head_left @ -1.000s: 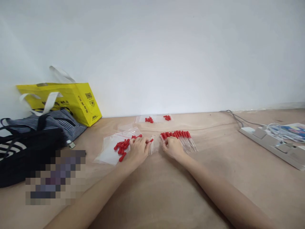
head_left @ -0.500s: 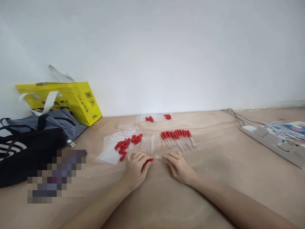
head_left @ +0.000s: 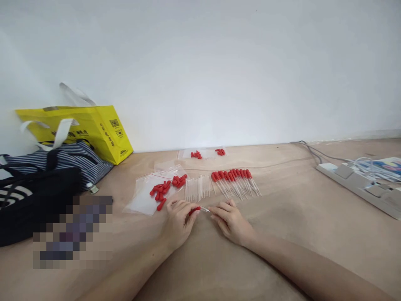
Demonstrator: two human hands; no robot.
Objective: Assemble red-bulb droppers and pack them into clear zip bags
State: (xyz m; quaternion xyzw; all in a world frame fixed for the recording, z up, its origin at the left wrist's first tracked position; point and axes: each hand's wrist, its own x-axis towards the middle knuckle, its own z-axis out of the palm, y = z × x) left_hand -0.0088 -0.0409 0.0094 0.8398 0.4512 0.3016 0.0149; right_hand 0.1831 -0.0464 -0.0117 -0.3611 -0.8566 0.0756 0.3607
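Observation:
My left hand [head_left: 180,221] is closed on a red rubber bulb [head_left: 194,210]. A thin clear tube [head_left: 204,209] reaches from the bulb's mouth to my right hand [head_left: 231,221], whose fingertips pinch its other end. Beyond my hands lies a row of clear tubes [head_left: 198,189], with a row of tubes capped by red bulbs [head_left: 236,175] to its right. Loose red bulbs [head_left: 160,191] rest on and beside a clear plastic bag [head_left: 142,196] to the left.
Against the wall, another clear bag [head_left: 206,153] holds red bulbs and tubes. A yellow bag [head_left: 114,138], a striped bag [head_left: 90,161] and a black bag [head_left: 46,200] stand left. A white power strip [head_left: 360,188] with cables lies right.
My right hand has moved slightly left. The clear tube now meets the red bulb in my left hand, where a gap showed before.

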